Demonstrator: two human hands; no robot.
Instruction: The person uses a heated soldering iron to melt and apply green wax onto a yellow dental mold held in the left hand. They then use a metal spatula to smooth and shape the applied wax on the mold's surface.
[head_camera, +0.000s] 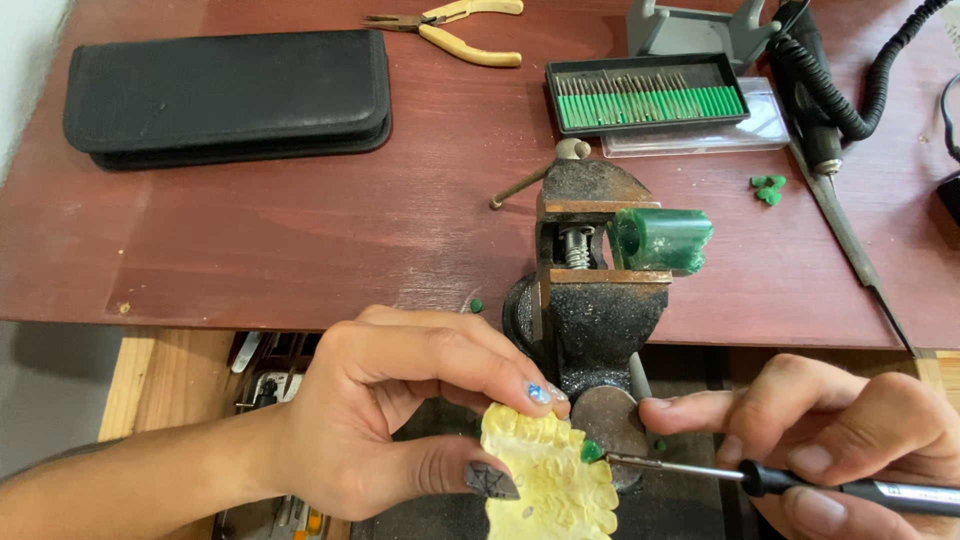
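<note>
The left hand (370, 420) pinches a yellow dental cast (550, 480) between thumb and fingers (500, 375); the right hand (840, 440) grips a thin carving tool (800, 485), its tip at a small green wax bit (592, 452) just beyond the left fingertips. A slip could probably gouge the cast or jab the thumb, or knock the wax loose.

vise (590, 290) at table (300, 240) front edge | case (228, 97) behind-left | bur tray (647, 94) behind | pliers (455, 30) far back

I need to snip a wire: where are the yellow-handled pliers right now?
The yellow-handled pliers lie at the far edge of the table, right of the black case and left of the bur tray.
</note>
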